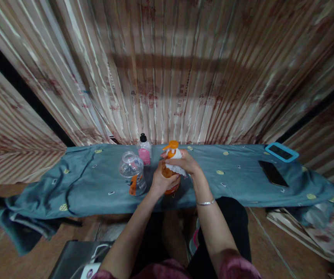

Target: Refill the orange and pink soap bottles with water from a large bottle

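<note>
While the left hand (161, 179) grips the body of the translucent orange pump bottle (167, 169) from the left, the right hand (188, 159) is closed around a crumpled white wipe (177, 169) at its neck. The bottle is at mid-table over the blue-green patterned tablecloth (91, 193), between both hands, long axis roughly upright; neither hand is nearer, but the right sits higher. Whether its base touches the cloth, I cannot tell.

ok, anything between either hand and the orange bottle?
A white cloth or tissue lies between the right hand and the bottle, near its top. Nothing visible separates the left hand from the bottle.
</note>
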Available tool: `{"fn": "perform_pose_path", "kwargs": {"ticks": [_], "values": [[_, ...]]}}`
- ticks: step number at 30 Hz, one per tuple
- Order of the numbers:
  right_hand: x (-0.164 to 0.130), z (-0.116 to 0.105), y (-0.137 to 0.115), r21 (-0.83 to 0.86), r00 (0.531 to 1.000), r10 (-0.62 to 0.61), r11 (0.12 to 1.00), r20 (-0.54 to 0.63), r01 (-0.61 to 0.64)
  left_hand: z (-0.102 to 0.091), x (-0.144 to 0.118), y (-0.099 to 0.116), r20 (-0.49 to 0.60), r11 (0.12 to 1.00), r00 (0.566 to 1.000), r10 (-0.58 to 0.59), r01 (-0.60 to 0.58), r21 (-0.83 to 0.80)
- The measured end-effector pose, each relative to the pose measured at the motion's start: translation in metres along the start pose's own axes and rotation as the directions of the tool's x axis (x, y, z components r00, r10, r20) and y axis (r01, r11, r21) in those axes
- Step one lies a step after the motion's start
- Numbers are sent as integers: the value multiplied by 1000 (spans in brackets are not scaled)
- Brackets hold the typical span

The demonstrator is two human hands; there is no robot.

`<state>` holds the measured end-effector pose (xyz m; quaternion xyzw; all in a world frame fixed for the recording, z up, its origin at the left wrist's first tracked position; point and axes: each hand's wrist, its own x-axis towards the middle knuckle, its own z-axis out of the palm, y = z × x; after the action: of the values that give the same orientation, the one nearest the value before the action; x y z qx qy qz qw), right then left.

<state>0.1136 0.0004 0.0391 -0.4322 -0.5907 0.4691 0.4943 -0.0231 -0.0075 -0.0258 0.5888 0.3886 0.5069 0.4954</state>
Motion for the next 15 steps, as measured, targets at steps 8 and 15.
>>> {"fn": "perform_pose_path", "kwargs": {"ticks": [8,15], "values": [[-17,36,6,-255,869,-80,965,-487,-54,6,-3,-5,-35,999,999,-32,33,21],[-22,58,1,-415,670,-211,896,-712,-158,12,-7,-10,-66,999,998,9,-7,35]]}}
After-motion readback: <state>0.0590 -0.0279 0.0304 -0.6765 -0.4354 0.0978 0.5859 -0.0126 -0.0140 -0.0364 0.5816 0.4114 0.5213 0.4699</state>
